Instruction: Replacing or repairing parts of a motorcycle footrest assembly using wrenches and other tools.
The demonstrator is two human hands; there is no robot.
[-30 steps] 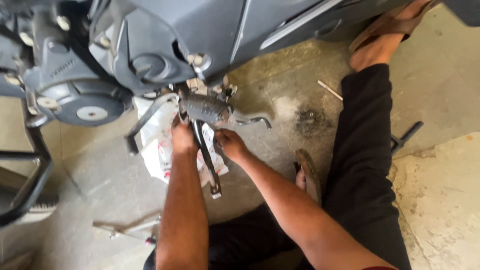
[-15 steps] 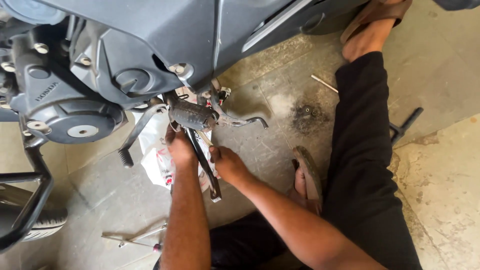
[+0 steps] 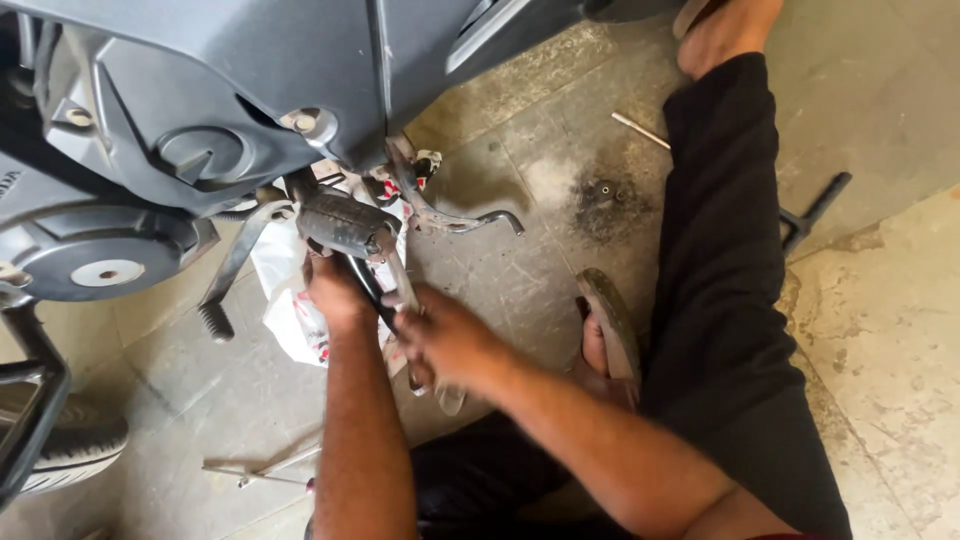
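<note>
Stained concrete floor [image 3: 520, 290] under a motorcycle [image 3: 230, 110] at upper left — left hand [image 3: 335, 290] grips the footrest [image 3: 345, 225], right hand [image 3: 450, 340] closed around the side stand [image 3: 400, 285].

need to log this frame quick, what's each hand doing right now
Left hand: closed around the black stand bar under the footrest.
Right hand: blurred, on the bar's lower end; grip cannot be told.

Motorcycle body panel [image 3: 270, 60]: matt grey plastic, smooth. Engine cover [image 3: 95, 260]: dull cast metal. Footrest [image 3: 345, 222]: black ribbed rubber on a worn metal bracket. Bent lever [image 3: 455, 218]: bare scuffed metal. Bag [image 3: 290, 300] beneath: thin, glossy white plastic. Floor [image 3: 520, 150]: rough, stained concrete slabs. Trouser leg [image 3: 730, 280]: matt black cloth.
</note>
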